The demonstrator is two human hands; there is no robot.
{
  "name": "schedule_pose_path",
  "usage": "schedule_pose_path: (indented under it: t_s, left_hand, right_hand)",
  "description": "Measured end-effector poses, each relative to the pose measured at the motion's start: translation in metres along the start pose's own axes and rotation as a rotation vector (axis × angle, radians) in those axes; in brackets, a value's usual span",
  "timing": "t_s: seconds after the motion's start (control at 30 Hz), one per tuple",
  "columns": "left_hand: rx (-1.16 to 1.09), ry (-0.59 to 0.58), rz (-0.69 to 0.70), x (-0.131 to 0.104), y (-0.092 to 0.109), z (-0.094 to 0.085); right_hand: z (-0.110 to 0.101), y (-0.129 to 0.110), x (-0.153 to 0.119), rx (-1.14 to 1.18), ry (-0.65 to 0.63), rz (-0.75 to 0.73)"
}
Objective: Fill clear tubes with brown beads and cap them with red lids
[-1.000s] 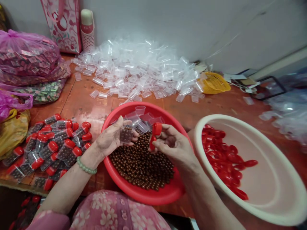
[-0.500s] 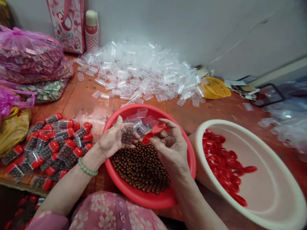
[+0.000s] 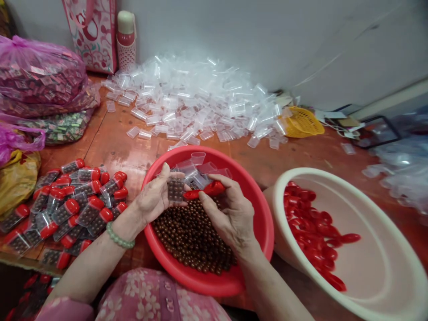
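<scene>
My left hand (image 3: 154, 196), a green bead bracelet on its wrist, holds a clear plastic container (image 3: 176, 189) filled with brown balls. Between the thumb and fingers of my right hand (image 3: 230, 209) is a red flip-top cap (image 3: 212, 189), its near end close to the container's mouth; whether they touch I cannot tell. Both hands are above a red basin (image 3: 264, 214). Inside it lie many small brown balls (image 3: 197, 238), with several clear containers (image 3: 190, 171) at the far side.
Filled containers with red caps (image 3: 88, 200) are heaped at left, near pink bags (image 3: 43, 71). Clear containers (image 3: 200, 102) are piled along the wall, beside a yellow basket (image 3: 302, 122). A cream basin (image 3: 374, 267) with red caps (image 3: 310, 223) stands at right.
My right hand has turned the red cap and brought it left, toward the container's end. The container in my left hand has tilted more upright.
</scene>
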State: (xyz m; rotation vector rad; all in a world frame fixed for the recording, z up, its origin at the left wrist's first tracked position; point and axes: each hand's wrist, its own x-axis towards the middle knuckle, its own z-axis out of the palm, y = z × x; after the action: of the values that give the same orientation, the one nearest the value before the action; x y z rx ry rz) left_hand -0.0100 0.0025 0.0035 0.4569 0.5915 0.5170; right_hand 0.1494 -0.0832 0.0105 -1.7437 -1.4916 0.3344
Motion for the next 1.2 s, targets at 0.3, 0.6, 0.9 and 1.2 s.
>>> schedule_pose_path:
  t_s: [0.3,0.6,0.9,1.2]
  left_hand:
    - [0.214,0.010,0.130,-0.001,-0.005,0.006]
    - [0.397,0.031,0.201,-0.001,-0.006,0.005]
    - [0.549,-0.026,0.298,-0.012,-0.006,0.007]
    - [0.731,-0.094,0.284,-0.015,0.008,0.014]
  right_hand:
    - [-0.014,-0.008,0.009,-0.352,-0.333,-0.335]
    - [0.000,0.001,0.002,-0.396,-0.264,-0.394]
    - [-0.013,0.004,-0.003,0.298,-0.025,0.054]
    - [-0.007,0.006,-0.003,0.822,0.085,0.293]
